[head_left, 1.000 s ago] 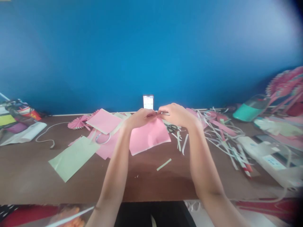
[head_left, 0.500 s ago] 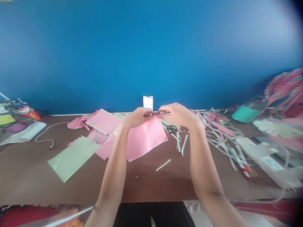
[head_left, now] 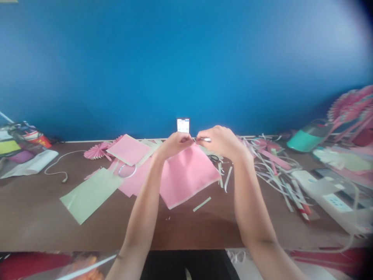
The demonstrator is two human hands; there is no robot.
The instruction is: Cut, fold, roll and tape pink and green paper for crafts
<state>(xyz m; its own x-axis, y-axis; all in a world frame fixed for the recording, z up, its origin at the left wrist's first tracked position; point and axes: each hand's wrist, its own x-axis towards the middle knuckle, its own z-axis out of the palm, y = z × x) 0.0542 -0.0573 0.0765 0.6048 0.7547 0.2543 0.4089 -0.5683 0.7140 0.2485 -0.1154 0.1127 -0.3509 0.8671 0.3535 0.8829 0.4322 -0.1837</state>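
A pink sheet of paper [head_left: 189, 177] with a pale edge hangs tilted below my hands, its lower corner close to the tabletop. My left hand [head_left: 175, 144] is closed, pinching the sheet at its upper corner. Close beside it, my right hand [head_left: 220, 140] is closed too, its fingertips at the same corner. A slim white thing [head_left: 206, 139] sticks out between the right fingers; its kind is not clear. Just behind the hands, a phone [head_left: 183, 125] with a lit screen stands against the blue wall.
Left lie a pale green sheet [head_left: 91, 196], more pink paper [head_left: 129, 149], a white ring [head_left: 127, 171], a folded pink fan [head_left: 97, 151] and a cable. Scissors [head_left: 215, 158] are partly covered. Tangled paper strips [head_left: 272, 175], a teal container [head_left: 305, 138] and a white power strip [head_left: 329, 198] are right.
The pink sheet has turned, its lower corners shifting right and toward me, now covering more of the scissors. The white thing in my right fingers shows more clearly. Both hands stay nearly in place.
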